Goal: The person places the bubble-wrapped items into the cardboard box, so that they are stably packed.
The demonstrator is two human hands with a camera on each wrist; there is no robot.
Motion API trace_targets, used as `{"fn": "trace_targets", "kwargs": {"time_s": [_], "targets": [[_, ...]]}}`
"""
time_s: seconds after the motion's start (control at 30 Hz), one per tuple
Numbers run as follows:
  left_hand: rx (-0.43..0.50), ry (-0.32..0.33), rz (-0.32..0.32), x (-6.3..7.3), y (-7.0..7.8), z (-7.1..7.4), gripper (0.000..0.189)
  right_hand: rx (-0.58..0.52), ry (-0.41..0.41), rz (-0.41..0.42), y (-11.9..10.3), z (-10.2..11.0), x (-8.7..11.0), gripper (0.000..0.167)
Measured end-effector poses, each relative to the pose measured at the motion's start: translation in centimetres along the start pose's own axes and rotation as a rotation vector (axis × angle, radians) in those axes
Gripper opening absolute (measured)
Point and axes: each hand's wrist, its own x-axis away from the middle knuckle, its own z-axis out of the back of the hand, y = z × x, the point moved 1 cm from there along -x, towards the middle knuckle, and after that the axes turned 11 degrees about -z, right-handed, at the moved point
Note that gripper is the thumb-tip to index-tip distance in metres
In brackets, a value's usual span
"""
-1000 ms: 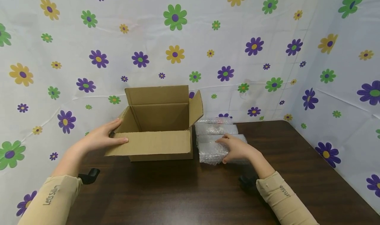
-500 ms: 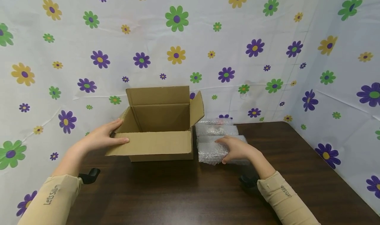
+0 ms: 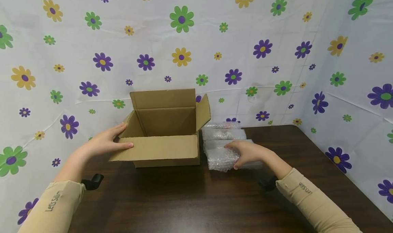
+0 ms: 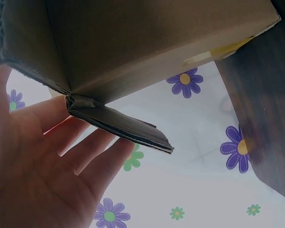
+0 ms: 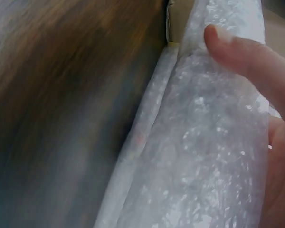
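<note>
An open cardboard box (image 3: 165,122) stands on the table, its front flap folded outward. My left hand (image 3: 101,143) holds the box's front left corner. Its thumb lies over the front flap; in the left wrist view its fingers (image 4: 92,149) reach behind the side flap. Right of the box, my right hand (image 3: 253,153) grips the nearest bubble-wrapped package (image 3: 221,159) from above, thumb on the near side and fingers on the far side. The right wrist view shows the thumb (image 5: 249,59) against the bubble wrap (image 5: 194,142). What is inside the wrap cannot be made out.
More bubble-wrapped packages (image 3: 224,133) lie in a row behind the gripped one, close to the box's right wall. The dark wooden table (image 3: 190,202) runs back to a flower-printed sheet (image 3: 147,28) and another on the right.
My right hand and forearm have shifted slightly to the right, and the front bubble-wrapped package has moved a little with them. My left hand and the box have stayed put.
</note>
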Motion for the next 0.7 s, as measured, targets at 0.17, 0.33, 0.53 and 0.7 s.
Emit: {"fn": "trace_targets", "kwargs": {"time_s": [0.17,0.33,0.53,0.7], "targets": [[0.008,-0.001,-0.004,0.0,0.0,0.0,0.095,-0.004,0.0,-0.022,-0.1,1.3,0.5,0.078],[0.009,-0.001,0.0,0.2,0.1,0.0,0.096,-0.025,0.012,-0.026,-0.1,2.5,0.9,0.079],[0.014,-0.003,-0.001,0.1,0.2,-0.1,0.096,-0.022,0.007,-0.014,-0.3,3.7,1.1,0.08],[0.01,-0.005,-0.005,0.1,0.2,-0.1,0.095,-0.006,0.015,0.002,-0.6,4.7,1.4,0.079]]}}
